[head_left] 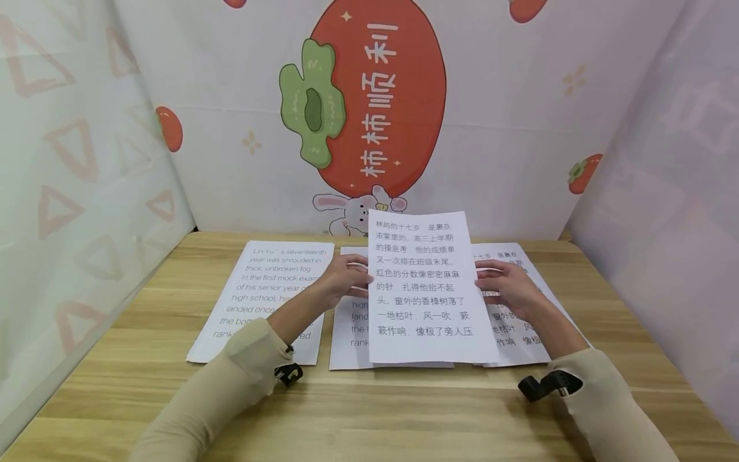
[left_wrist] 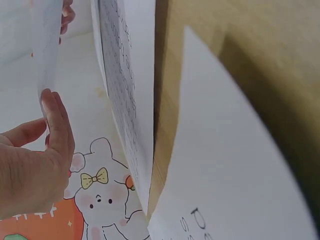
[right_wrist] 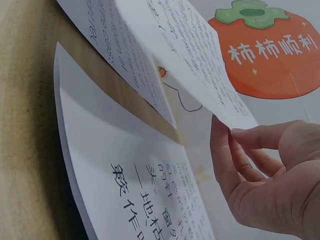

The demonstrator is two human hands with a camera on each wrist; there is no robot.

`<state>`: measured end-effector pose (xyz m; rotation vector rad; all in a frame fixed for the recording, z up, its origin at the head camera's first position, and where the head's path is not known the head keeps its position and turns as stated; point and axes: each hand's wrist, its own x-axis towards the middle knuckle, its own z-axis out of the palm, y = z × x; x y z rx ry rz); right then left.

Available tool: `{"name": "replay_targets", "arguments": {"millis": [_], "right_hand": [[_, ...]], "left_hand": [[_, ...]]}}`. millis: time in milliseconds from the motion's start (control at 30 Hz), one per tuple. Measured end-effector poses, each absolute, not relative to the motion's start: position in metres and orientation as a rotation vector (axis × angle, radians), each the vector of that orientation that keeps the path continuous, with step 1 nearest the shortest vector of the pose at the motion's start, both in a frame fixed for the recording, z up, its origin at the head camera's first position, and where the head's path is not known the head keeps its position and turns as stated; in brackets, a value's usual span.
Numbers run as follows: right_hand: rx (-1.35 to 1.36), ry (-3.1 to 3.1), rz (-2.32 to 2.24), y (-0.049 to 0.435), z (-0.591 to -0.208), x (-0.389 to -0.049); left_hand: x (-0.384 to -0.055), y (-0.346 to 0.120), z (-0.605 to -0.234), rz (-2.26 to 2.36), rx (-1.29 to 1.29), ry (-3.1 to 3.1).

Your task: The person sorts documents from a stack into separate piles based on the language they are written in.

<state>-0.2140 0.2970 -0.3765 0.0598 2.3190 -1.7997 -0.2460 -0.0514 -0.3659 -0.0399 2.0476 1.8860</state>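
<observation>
A printed sheet of paper (head_left: pixel 424 289) with Chinese text is held up, tilted, above the middle of the table. My left hand (head_left: pixel 346 280) pinches its left edge; in the left wrist view, thumb and fingers of that hand (left_wrist: pixel 40 155) lie on opposite faces of the sheet (left_wrist: pixel 47 50). At the right edge, my right hand (head_left: pixel 508 289) pinches it, thumb and fingers (right_wrist: pixel 222 155) meeting at the border in the right wrist view. Under the raised sheet lies a middle paper stack (head_left: pixel 349 359) with English text, partly hidden.
To the left lies another stack of English-text paper (head_left: pixel 260 295). On the right, a stack with Chinese text (head_left: pixel 522 343) is partly covered by the raised sheet and my hand. The wooden table (head_left: pixel 404 417) meets a printed backdrop (head_left: pixel 496 128) behind the stacks.
</observation>
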Motion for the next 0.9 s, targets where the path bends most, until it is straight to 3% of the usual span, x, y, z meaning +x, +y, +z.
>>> {"name": "replay_targets", "arguments": {"millis": [900], "right_hand": [[0.058, 2.217, -2.034, 0.358, -0.363, -0.205]], "left_hand": [[-0.249, 0.005, -0.356, 1.899, 0.025, 1.869]]}}
